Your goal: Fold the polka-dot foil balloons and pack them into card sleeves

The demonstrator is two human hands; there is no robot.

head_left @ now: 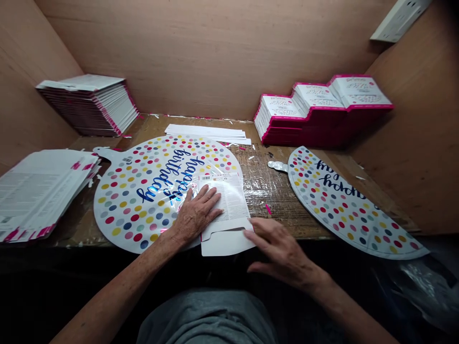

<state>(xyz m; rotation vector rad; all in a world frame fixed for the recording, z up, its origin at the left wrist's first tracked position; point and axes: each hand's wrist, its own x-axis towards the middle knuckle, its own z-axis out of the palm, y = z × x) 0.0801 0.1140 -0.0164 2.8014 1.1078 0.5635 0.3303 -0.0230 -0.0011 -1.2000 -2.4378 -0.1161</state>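
Note:
A white printed envelope [233,200] lies on a round foil balloon [125,205] with coloured dots and "happy birthday" lettering. Its white flap [225,243] is spread toward the front edge of the table. My left hand [197,212] rests flat on the envelope's left part, fingers spread. At the envelope's lower right corner, by the base of the flap, is my right hand [278,248], its fingers apart and the fingertips touching the edge. Nothing shows gripped in either hand.
A folded dotted balloon [337,210] overhangs the table edge at right. Flat printed envelopes [39,191] lie at left, with a tall stack [96,105] behind. Pink-edged packets [322,114] stand back right. White strips [208,133] and scraps lie on the table [272,191].

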